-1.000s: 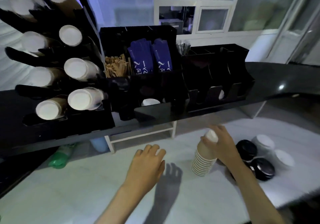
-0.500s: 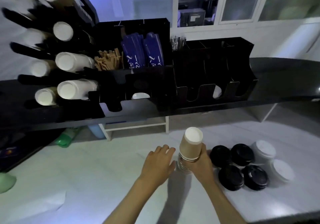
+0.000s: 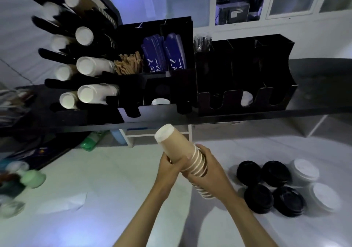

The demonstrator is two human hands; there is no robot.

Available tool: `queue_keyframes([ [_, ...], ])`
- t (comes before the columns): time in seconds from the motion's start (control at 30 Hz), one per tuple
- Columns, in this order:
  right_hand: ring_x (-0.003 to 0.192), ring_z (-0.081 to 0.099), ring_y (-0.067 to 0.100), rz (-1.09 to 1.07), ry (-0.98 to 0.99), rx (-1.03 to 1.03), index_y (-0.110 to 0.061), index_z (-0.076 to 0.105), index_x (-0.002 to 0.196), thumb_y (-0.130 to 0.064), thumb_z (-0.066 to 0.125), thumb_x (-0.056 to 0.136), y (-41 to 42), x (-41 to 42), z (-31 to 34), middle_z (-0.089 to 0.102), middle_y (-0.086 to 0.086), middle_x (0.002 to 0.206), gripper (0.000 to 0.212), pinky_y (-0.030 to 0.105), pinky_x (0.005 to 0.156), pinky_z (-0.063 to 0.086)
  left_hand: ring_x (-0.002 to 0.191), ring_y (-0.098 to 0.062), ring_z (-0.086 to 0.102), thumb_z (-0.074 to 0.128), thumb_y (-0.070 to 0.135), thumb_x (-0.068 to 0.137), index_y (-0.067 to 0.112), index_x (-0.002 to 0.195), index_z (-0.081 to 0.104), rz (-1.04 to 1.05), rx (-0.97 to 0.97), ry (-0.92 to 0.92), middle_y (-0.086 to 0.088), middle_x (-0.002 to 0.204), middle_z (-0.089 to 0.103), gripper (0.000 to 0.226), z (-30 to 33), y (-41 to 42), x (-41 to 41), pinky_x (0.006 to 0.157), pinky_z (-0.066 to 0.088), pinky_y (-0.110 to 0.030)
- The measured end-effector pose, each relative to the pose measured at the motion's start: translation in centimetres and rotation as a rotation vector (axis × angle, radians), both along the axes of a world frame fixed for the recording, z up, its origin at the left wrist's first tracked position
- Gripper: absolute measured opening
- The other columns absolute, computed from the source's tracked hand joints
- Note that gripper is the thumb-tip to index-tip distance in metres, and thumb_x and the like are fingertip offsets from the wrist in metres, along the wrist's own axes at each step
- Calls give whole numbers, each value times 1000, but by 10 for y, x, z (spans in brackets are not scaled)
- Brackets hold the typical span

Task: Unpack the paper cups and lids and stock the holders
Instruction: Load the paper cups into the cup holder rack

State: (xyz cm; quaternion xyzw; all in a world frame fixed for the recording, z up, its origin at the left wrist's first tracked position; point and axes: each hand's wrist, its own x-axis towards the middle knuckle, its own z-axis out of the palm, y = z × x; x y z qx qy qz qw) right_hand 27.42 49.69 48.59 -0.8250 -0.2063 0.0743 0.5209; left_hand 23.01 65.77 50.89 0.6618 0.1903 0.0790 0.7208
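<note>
Far left, a black cup rack [image 3: 80,60] is mounted on the dark shelf [image 3: 314,86]; angled slots are filled w/ cup stacks, white bases facing out. Below it, on the white surface [image 3: 118,199], a green bottle [image 3: 91,142] is laid on its side, and blurred green/clear containers are seen at the frame edge.

Centre: a black organizer [image 3: 158,65] is stocked w/ wooden stirrers [image 3: 127,64] and blue sleeves [image 3: 163,54].

Below centre, the stack of brown paper cups [image 3: 182,151] is held above the surface, tilted, base up and toward the rack. The left hand [image 3: 169,167] is wrapped round the upper cup body, fingers curled on it. The right hand [image 3: 211,168] is clamped round the rims approx. mid-stack; lower rims protrude beneath the wrist.

Right of centre, a black lid holder [image 3: 247,86] w/ U-cut fronts is seated on the shelf; one white lid [image 3: 246,99] is visible in a slot.

Far right, on the surface: four black lids [image 3: 270,187] grouped, touching; two white lids [image 3: 314,183] just beside them.
</note>
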Motion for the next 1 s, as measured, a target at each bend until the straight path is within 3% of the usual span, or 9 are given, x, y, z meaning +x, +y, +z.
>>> queue_keyframes([
  [0.1, 99, 66, -5, 74, 58, -46, -61, 40, 128, -61, 88, 68, 9, 0, 9, 67, -27, 112, 77, 34, 87, 59, 113, -25, 71, 88, 51, 61, 26, 129, 58, 46, -48, -6, -1, 120, 73, 78, 4, 16, -6, 89, 62, -41],
  [0.27, 98, 68, -2, 126, 103, 17, -52, 49, 127, -71, 89, 59, 44, 0, 25, 69, -23, 113, 81, 35, 87, 59, 112, -24, 71, 88, 42, 64, 21, 133, 56, 7, -176, -16, -2, 120, 75, 80, 17, 52, -15, 88, 59, -37],
  [0.4, 95, 69, 2, 144, 64, -38, -45, 57, 118, -71, 87, 61, 82, -1, 33, 71, -19, 109, 69, 39, 85, 60, 119, -31, 68, 91, 40, 65, 14, 138, 54, 50, -112, -41, -11, 128, 71, 86, 22, 92, -27, 98, 58, -48],
  [0.5, 91, 68, 1, 169, 31, -85, -45, 54, 112, -67, 86, 62, 117, -3, 42, 70, -20, 104, 63, 39, 82, 60, 116, -34, 69, 91, 44, 64, 11, 134, 58, 102, -45, -72, -12, 123, 73, 84, 28, 125, -34, 91, 60, -44],
  [0.6, 90, 68, 2, 177, -4, -104, -46, 53, 113, -62, 86, 62, 153, -9, 54, 70, -19, 103, 63, 40, 79, 60, 110, -29, 72, 87, 43, 65, 8, 128, 62, 123, 16, -118, -9, 116, 76, 77, 39, 161, -41, 82, 58, -32],
  [0.8, 82, 69, 4, 162, -122, -106, -43, 51, 114, -58, 83, 65, 224, -22, 78, 71, -17, 96, 61, 40, 72, 59, 108, -22, 73, 89, 41, 63, 10, 128, 62, 125, 45, -202, -6, 117, 77, 77, 61, 228, -53, 83, 57, -29],
  [1.0, 101, 62, 7, 80, -372, -116, -39, 50, 128, -59, 84, 65, 284, -23, 84, 57, -22, 115, 73, 32, 76, 53, 111, -20, 73, 90, 43, 61, 13, 129, 62, 197, 22, -280, -2, 118, 77, 79, 74, 281, -50, 88, 58, -34],
])
